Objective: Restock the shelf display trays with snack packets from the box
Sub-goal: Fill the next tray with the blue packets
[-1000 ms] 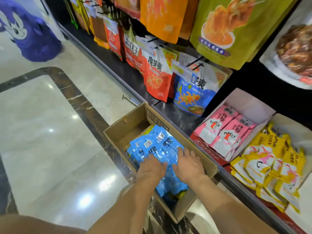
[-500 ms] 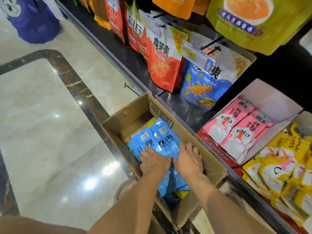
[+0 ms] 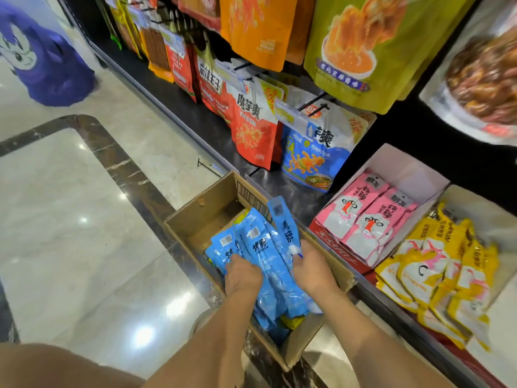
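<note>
Where a second ago both palms lay flat on top of the stack, the hands now close in on it from either side. The left hand [image 3: 242, 275] curls its fingers into the near-left edge of the blue packets [image 3: 260, 247], and the right hand [image 3: 311, 269] clasps their right edge, so the bundle is squeezed between them. The packets sit in the cardboard box [image 3: 208, 204] on the floor at 6 o'clock in the view, but they are bunched and tilted now rather than lying fanned out. One packet [image 3: 283, 223] has tipped up on end toward 12 o'clock, poking above the box's far rim.

For the task this reads as the gathering step nearly done: a handful is held and seems ready to lift. The display trays lie on the shelf [image 3: 275, 184] to the right. The pink tray [image 3: 405, 170] is at about 2 o'clock from the box and the yellow packets [image 3: 436, 264] at 3 o'clock. No tray of blue packets shows here, so I cannot tell where this bundle belongs. The upended packet looks loosely held and may slip free during the lift.
</note>
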`<state>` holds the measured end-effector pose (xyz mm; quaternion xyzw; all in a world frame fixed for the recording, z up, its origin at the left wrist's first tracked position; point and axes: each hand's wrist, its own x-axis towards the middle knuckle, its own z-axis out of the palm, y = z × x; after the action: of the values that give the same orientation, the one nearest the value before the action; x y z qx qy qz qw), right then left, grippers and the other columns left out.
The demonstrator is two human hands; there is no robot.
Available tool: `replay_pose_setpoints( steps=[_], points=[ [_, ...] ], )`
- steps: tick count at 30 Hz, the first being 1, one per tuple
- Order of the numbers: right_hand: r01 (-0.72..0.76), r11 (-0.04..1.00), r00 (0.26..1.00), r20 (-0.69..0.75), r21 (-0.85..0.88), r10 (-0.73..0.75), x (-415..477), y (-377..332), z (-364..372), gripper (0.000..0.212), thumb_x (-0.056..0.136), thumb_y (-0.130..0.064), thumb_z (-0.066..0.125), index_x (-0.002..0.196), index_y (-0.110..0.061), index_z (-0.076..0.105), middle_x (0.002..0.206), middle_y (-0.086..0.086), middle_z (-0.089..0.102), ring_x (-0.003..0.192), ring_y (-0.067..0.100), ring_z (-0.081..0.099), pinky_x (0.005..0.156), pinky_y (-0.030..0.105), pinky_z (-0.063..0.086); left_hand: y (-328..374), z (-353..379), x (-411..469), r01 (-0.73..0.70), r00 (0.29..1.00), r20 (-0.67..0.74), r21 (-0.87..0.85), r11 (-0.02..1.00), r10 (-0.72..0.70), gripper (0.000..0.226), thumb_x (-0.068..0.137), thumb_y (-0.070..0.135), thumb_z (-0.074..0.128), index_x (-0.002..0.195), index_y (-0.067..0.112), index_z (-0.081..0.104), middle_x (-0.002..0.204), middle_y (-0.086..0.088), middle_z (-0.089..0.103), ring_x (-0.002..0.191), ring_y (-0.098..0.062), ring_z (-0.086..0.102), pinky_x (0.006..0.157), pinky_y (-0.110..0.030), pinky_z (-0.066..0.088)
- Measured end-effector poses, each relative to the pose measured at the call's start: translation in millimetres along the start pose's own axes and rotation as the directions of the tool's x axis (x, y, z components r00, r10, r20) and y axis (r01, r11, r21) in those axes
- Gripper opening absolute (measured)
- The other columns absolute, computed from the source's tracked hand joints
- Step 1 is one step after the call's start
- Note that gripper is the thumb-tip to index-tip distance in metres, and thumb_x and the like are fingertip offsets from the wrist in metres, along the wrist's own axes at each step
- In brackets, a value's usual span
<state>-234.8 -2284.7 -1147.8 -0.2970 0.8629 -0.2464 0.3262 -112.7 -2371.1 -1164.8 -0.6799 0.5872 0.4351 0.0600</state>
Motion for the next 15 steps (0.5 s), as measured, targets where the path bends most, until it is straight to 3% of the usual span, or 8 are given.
replay_pose_setpoints(
  steps=[2, 4, 8, 10, 11, 12, 15],
  points=[
    [-0.033, 0.987, 0.998, -0.043, 0.155, 0.04, -10.6, -0.3, -14.9, 0.022, 0.101, -0.016, 0.05, 0.122, -0.013, 0.054, 0.111, 0.001, 0.062, 0.103, 0.026, 0.059, 0.082, 0.034, 0.047, 7.3, -6.9, -13.3, -0.054, 0.998, -0.027, -0.114, 0.992, 0.051, 0.04, 0.096, 0.01, 0.048, 0.136, 0.006, 0.044, 0.129, -0.021, 0.057, 0.109, -0.037, 0.058, 0.085, -0.041, 0.05],
    [-0.035, 0.953, 0.995, -0.08, 0.3, 0.062, -22.9, 1.4, -33.1, 0.022, 0.099, -0.013, 0.053, 0.12, -0.014, 0.057, 0.113, 0.001, 0.066, 0.099, 0.024, 0.063, 0.077, 0.03, 0.048, 17.5, -12.5, -26.9, -0.135, 0.991, -0.035, -0.247, 0.959, 0.131, 0.039, 0.096, 0.006, 0.046, 0.135, 0.005, 0.049, 0.123, -0.02, 0.062, 0.106, -0.036, 0.061, 0.084, -0.039, 0.051],
    [-0.064, 0.805, 0.985, -0.093, 0.59, 0.147, -58.7, 6.8, -77.7, 0.022, 0.096, 0.0, 0.054, 0.109, -0.013, 0.066, 0.093, 0.004, 0.072, 0.076, 0.017, 0.069, 0.054, 0.019, 0.053, 45.2, -26.3, -69.8, -0.247, 0.956, 0.031, -0.46, 0.853, 0.293, 0.047, 0.1, 0.021, 0.049, 0.145, 0.009, 0.042, 0.142, -0.011, 0.05, 0.118, -0.029, 0.055, 0.091, -0.036, 0.05],
    [-0.08, 0.716, 0.979, -0.08, 0.693, 0.186, -76.7, 14.9, -98.3, 0.022, 0.095, -0.001, 0.057, 0.11, -0.011, 0.069, 0.094, 0.009, 0.076, 0.08, 0.027, 0.073, 0.069, 0.034, 0.061, 53.9, -29.2, -88.5, -0.268, 0.927, 0.113, -0.47, 0.841, 0.359, 0.055, 0.101, 0.035, 0.05, 0.151, 0.022, 0.034, 0.155, -0.003, 0.033, 0.136, -0.028, 0.04, 0.108, -0.042, 0.039],
    [-0.075, 0.68, 0.978, -0.081, 0.729, 0.194, -86.2, 18.6, -108.3, 0.023, 0.094, -0.002, 0.058, 0.111, -0.012, 0.07, 0.097, 0.011, 0.077, 0.085, 0.032, 0.073, 0.078, 0.045, 0.061, 58.3, -30.0, -98.9, -0.272, 0.911, 0.152, -0.478, 0.835, 0.383, 0.05, 0.1, 0.039, 0.051, 0.146, 0.03, 0.038, 0.152, -0.001, 0.038, 0.133, -0.028, 0.043, 0.108, -0.045, 0.039],
    [-0.064, 0.659, 0.977, -0.087, 0.75, 0.195, -97.2, 22.2, -119.0, 0.023, 0.094, -0.002, 0.059, 0.111, -0.013, 0.071, 0.099, 0.012, 0.077, 0.089, 0.034, 0.073, 0.082, 0.05, 0.059, 61.8, -29.2, -107.5, -0.265, 0.897, 0.197, -0.479, 0.837, 0.396, 0.033, 0.097, 0.041, 0.053, 0.129, 0.035, 0.048, 0.141, 0.002, 0.049, 0.123, -0.027, 0.052, 0.103, -0.047, 0.044],
    [-0.037, 0.601, 0.969, -0.118, 0.798, 0.216, -127.8, 39.4, -148.1, 0.022, 0.093, 0.0, 0.06, 0.108, -0.011, 0.071, 0.095, 0.012, 0.078, 0.082, 0.032, 0.074, 0.073, 0.045, 0.059, 69.3, -21.3, -129.9, -0.278, 0.859, 0.265, -0.477, 0.834, 0.438, 0.031, 0.095, 0.04, 0.056, 0.124, 0.028, 0.059, 0.118, -0.005, 0.067, 0.106, -0.031, 0.065, 0.092, -0.06, 0.052]
  ],
)
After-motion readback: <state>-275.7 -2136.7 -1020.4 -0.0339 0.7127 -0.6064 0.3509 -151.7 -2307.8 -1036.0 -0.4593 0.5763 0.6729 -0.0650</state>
